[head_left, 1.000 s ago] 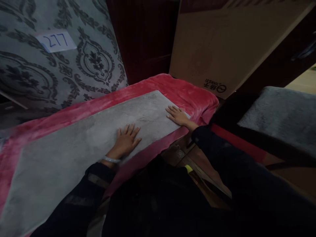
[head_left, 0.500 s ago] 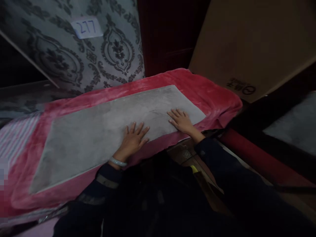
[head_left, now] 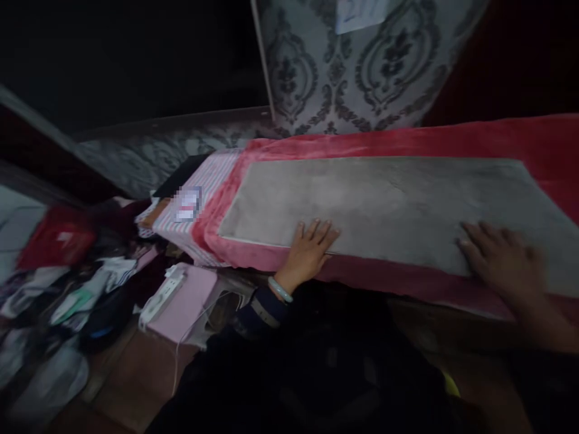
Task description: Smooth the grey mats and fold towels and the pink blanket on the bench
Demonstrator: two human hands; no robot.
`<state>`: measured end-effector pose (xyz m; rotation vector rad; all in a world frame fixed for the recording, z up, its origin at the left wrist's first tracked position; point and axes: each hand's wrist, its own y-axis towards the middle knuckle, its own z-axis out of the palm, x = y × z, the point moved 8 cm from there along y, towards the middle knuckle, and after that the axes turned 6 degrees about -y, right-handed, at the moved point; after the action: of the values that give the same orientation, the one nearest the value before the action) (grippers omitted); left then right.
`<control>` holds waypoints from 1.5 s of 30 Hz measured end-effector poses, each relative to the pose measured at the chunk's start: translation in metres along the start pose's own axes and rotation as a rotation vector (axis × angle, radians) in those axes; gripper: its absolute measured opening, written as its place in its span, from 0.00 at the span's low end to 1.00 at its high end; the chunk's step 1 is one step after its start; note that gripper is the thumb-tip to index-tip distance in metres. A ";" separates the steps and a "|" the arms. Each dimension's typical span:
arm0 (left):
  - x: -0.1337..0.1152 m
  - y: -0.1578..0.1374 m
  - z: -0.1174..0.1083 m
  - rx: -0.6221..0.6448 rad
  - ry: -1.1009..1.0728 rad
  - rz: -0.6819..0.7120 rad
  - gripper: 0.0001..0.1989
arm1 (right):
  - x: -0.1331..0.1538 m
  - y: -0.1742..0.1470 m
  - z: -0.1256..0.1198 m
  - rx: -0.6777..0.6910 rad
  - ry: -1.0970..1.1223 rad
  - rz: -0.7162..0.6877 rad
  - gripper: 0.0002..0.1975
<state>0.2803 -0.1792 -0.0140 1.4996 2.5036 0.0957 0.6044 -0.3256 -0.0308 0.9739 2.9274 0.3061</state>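
Observation:
A long grey rectangular cloth [head_left: 384, 199], plush-looking, lies flat on a red-pink plush blanket [head_left: 362, 144]. My left hand [head_left: 310, 250] rests on the cloth's near edge, left of its middle, with fingers spread and a pale bangle [head_left: 280, 290] at the wrist. Farther right, my right hand [head_left: 502, 256] lies palm down on the same cloth, fingers stretched out and slightly blurred. Neither hand grips anything. Around the grey cloth, the blanket shows as a border on the far, near and left sides.
Striped fabric [head_left: 217, 175] covers the surface at the left end. Below it, a pink stool [head_left: 194, 307] carries a white power strip [head_left: 163, 295] with a cable. Clothes and bags [head_left: 90, 295] are heaped at far left. Patterned wallpaper [head_left: 316, 84] stands behind.
The view has swung left, bringing the stool and clothes heap into sight. My left hand has slid left along the grey cloth. My right hand is farther from its right end.

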 end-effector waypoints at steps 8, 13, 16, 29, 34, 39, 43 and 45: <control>0.055 -0.029 -0.037 -0.152 -0.042 -0.264 0.24 | 0.129 0.017 -0.003 -0.063 0.125 -0.379 0.38; 0.127 -0.068 -0.061 -0.193 -0.013 -0.541 0.21 | 0.149 0.020 0.013 -0.047 0.093 -0.424 0.37; 0.158 -0.100 -0.063 -0.185 -0.049 -0.585 0.26 | 0.144 0.018 0.015 -0.068 0.091 -0.427 0.39; 0.187 -0.120 -0.066 -0.163 -0.125 -0.322 0.19 | 0.140 0.018 0.017 -0.070 0.128 -0.416 0.41; 0.180 -0.120 -0.062 -0.128 -0.031 -0.277 0.29 | 0.143 0.017 0.013 -0.073 0.121 -0.416 0.40; 0.176 -0.121 -0.062 -0.102 0.017 -0.285 0.32 | 0.143 0.017 0.014 -0.069 0.115 -0.409 0.39; 0.180 -0.120 -0.060 -0.121 0.033 -0.320 0.30 | 0.143 0.017 0.015 -0.073 0.109 -0.415 0.38; 0.183 -0.118 -0.060 -0.146 0.045 -0.329 0.29 | 0.142 0.017 0.016 -0.071 0.105 -0.408 0.38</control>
<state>0.0819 -0.0716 -0.0042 1.0273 2.6751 0.2533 0.5023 -0.2243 -0.0398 0.3443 3.0869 0.4458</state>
